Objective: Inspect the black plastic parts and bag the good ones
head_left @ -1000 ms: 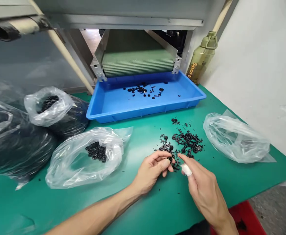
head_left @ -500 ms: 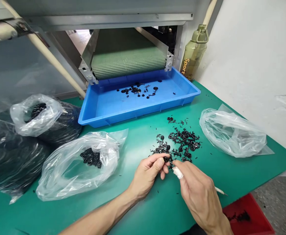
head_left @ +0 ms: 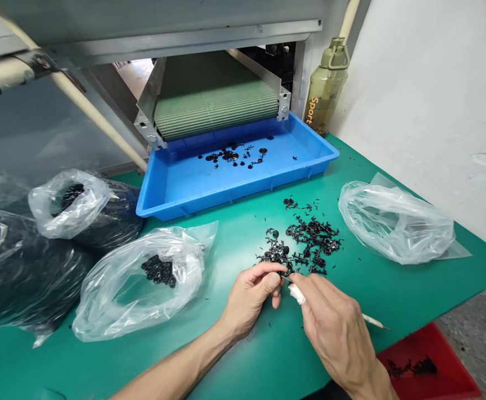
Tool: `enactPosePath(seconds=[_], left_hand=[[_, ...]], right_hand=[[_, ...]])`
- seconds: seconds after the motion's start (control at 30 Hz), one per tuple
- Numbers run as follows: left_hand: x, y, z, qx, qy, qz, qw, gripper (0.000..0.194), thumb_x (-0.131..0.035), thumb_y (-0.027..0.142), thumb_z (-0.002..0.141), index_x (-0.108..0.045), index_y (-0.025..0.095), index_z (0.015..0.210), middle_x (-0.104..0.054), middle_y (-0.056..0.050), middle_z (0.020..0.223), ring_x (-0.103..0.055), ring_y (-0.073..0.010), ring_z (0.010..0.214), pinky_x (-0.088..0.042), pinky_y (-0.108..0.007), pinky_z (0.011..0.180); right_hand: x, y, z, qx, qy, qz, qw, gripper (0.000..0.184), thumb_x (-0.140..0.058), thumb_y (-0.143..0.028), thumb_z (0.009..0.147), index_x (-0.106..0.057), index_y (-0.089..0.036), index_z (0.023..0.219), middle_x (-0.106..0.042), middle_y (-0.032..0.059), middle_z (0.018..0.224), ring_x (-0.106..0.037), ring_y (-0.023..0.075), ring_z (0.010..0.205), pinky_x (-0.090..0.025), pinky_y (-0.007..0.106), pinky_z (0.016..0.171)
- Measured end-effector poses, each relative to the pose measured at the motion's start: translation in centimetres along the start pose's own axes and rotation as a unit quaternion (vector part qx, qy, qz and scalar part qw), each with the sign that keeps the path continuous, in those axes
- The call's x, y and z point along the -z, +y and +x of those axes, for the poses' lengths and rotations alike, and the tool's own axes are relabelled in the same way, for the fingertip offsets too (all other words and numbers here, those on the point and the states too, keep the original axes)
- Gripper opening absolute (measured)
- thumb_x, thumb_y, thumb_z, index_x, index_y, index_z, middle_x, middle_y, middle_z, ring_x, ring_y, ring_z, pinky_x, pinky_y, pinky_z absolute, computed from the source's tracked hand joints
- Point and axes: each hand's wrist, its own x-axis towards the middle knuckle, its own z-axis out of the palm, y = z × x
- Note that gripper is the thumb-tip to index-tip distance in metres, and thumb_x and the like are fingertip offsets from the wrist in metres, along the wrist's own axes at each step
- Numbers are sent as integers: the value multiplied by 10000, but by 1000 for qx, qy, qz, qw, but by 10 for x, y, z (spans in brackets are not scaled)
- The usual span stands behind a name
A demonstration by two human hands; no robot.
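Note:
My left hand (head_left: 255,291) is closed, thumb and index finger pinching a small black plastic part that is mostly hidden by the fingers. A slim pen-like tool (head_left: 375,321) lies in my closed right hand (head_left: 334,316), its pale rear end sticking out behind the hand. The tool's thin metal tip meets the part at the left fingertips. White wrapping (head_left: 296,294) covers my right thumb. Just beyond both hands, a pile of small black plastic parts (head_left: 315,236) spreads over the green tabletop (head_left: 234,250).
A blue tray (head_left: 234,191) with scattered black parts sits below a green conveyor belt (head_left: 218,105). To the left are an open clear bag (head_left: 113,316) and filled bags (head_left: 118,214). Another clear bag (head_left: 396,222), a bottle (head_left: 328,86) and a red bin (head_left: 438,366) stand right.
The round black part visible between my left fingers before is now mostly hidden. My right hand has shifted slightly left, its tool tip closer to the left fingertips. The view has moved a little.

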Motion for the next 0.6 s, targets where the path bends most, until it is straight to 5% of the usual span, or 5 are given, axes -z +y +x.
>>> enactPosePath(seconds=[0.6], left_hand=[[-7, 7, 0, -7, 45, 47, 998, 232, -725, 337, 763, -673, 156, 899, -586, 42, 536, -540, -75, 465, -409, -200, 534]], right_hand=[[-18, -17, 1, -19, 70, -66, 995, 226, -401, -127, 958, -625, -142, 969, -533, 8, 660, -477, 158, 618, -331, 307, 608]])
